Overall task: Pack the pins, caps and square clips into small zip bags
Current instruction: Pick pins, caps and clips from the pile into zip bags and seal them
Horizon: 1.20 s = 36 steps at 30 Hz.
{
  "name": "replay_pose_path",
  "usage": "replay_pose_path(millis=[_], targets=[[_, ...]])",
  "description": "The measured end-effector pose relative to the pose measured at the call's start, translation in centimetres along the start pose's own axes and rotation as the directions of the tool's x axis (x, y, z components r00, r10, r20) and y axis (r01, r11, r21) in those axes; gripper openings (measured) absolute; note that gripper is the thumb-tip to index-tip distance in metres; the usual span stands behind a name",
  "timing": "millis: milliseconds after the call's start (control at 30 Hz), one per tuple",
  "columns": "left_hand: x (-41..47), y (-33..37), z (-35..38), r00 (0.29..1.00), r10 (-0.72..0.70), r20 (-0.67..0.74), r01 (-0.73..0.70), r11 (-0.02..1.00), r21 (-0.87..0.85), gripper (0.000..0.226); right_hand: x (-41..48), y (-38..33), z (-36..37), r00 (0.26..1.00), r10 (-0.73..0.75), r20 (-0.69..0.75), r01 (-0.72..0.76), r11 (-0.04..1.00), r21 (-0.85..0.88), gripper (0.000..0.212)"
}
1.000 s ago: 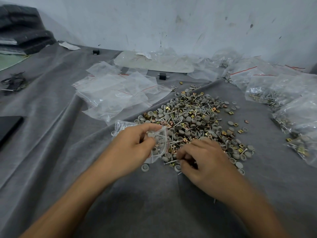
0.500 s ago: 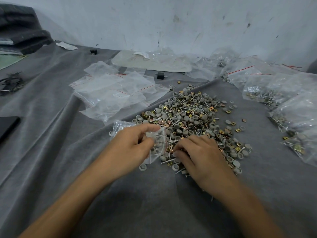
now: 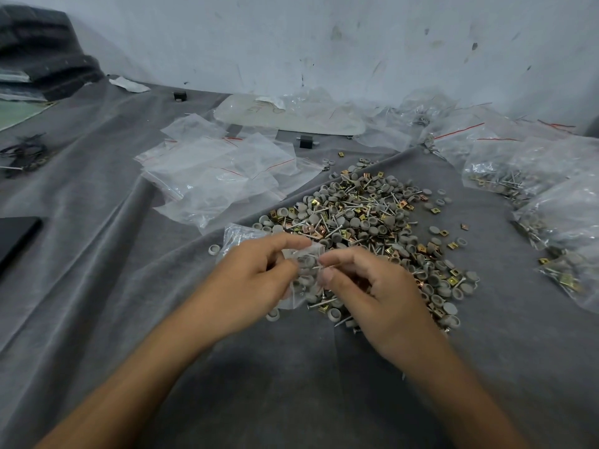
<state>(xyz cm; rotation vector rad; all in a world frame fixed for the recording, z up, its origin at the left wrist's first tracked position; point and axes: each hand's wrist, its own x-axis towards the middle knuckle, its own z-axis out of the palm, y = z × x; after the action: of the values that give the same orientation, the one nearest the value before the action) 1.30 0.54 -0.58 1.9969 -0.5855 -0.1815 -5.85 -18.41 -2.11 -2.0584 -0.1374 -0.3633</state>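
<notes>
I see the small zip bag [image 3: 303, 273], with a few grey caps inside, at the near-left edge of the pile [image 3: 366, 218] of pins, caps and square clips; my left hand [image 3: 252, 280] pinches its mouth between curled fingers [image 3: 285, 244] and thumb. My right hand [image 3: 379, 296], just right of the bag, has its fingers closed narrowly on a thin pin [image 3: 329, 266] that touches the bag. Farther left on the grey-clothed counter [image 3: 97, 254] lie empty zip bags [image 3: 220, 170], and filled bags [image 3: 505, 176] sit along the right side.
</notes>
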Motion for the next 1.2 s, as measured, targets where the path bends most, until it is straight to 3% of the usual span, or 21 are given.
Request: replay_pose_path(millis=[100,200,267,333,400,467,500,533,567,633,700,767,1067,1200], targets=[[0.4,0.1,-0.9,0.996,-0.046,-0.073,0.039,0.995,-0.091,0.033,0.0,-0.1,-0.7,0.997,-0.041,-0.071,0.04,0.999,-0.016,0.012],[1.1,0.4,-2.4,0.965,-0.185,-0.187,0.096,0.91,-0.403,0.041,-0.1,-0.1,-1.4,0.997,-0.048,-0.06,0.042,0.995,-0.091,0.009],[1.4,0.5,-4.3,0.946,-0.273,-0.175,0.095,0.749,-0.656,0.039,-0.2,0.1,-1.8,0.998,-0.05,0.043,0.06,0.96,-0.272,0.005],[1.5,-0.1,-6.6,0.962,-0.265,-0.071,0.075,0.504,-0.861,0.027,-0.3,0.2,-1.9,0.984,-0.011,0.18,0.095,0.88,-0.465,0.014],[1.2,-1.2,-8.7,0.978,-0.209,-0.002,0.061,0.298,-0.953,0.019,-0.4,0.3,-1.6,0.966,0.049,0.254,0.112,0.807,-0.579,0.023],[0.9,-2.1,-9.9,0.976,-0.215,0.012,0.057,0.208,-0.976,0.009,-0.5,0.2,-1.3,0.961,0.081,0.264,0.107,0.771,-0.628,0.024],[0.9,-2.4,-10.3,0.974,-0.227,0.001,0.054,0.226,-0.973,0.006,-0.6,0.2,-1.2,0.961,0.092,0.259,0.1,0.762,-0.64,0.024],[1.0,-2.5,-10.5,0.968,-0.251,-0.03,0.05,0.306,-0.951,0.008,-0.6,0.1,-1.1,0.962,0.098,0.255,0.096,0.754,-0.65,0.023],[1.0,-2.4,-10.7,0.95,-0.295,-0.099,0.05,0.459,-0.887,0.016,-0.6,0.1,-1.1,0.962,0.103,0.252,0.093,0.745,-0.661,0.022],[1.1,-2.1,-10.5,0.876,-0.337,-0.345,0.072,0.799,-0.597,0.025,-0.6,0.0,-1.0,0.963,0.113,0.246,0.086,0.733,-0.675,0.021],[1.1,-1.8,-9.6,0.82,-0.227,-0.526,0.048,0.942,-0.332,0.031,-0.7,-0.1,-0.9,0.963,0.119,0.241,0.08,0.728,-0.681,0.018],[1.1,-1.7,-8.7,0.833,-0.147,-0.534,0.002,0.965,-0.261,0.034,-0.7,-0.1,-0.8,0.963,0.122,0.24,0.081,0.717,-0.692,0.016],[1.2,-1.1,-8.6,0.871,-0.097,-0.481,-0.134,0.896,-0.424,0.028,-0.8,-0.3,0.3,0.979,0.095,0.18,0.078,0.643,-0.762,0.013],[1.3,-1.0,-8.9,0.858,-0.208,-0.47,-0.102,0.828,-0.551,0.03,-0.8,-0.1,0.5,0.986,0.067,0.15,0.072,0.644,-0.761,0.014]])
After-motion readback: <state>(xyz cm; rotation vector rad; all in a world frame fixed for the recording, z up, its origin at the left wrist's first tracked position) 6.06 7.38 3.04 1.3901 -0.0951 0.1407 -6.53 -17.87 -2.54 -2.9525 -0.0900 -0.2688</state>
